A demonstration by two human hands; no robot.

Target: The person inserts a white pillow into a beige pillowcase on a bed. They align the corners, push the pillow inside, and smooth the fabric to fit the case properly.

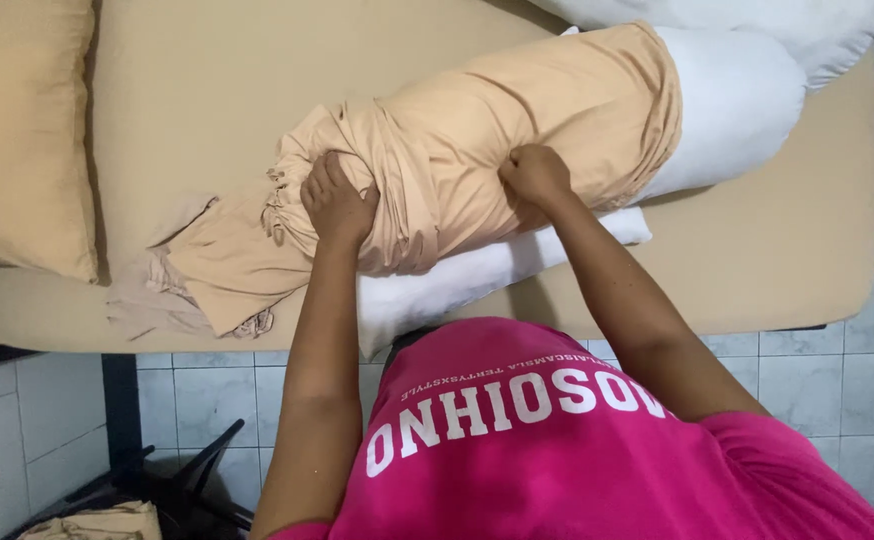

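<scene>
While both hands clench the tan cover (477,140), left hand (339,200) at 10 o'clock and right hand (535,175) at 1 o'clock, draw it evenly along the white bolster (737,100) lying across the bed (197,90), keeping the gathers symmetrical.

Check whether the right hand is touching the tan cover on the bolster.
Touching. In the head view the right hand is clenched into the tan cover, fabric bunching under its knuckles, with no gap.

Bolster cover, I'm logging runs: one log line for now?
left hand grips tan cover | right hand grips cover | white bolster partly covered | on bed
</scene>
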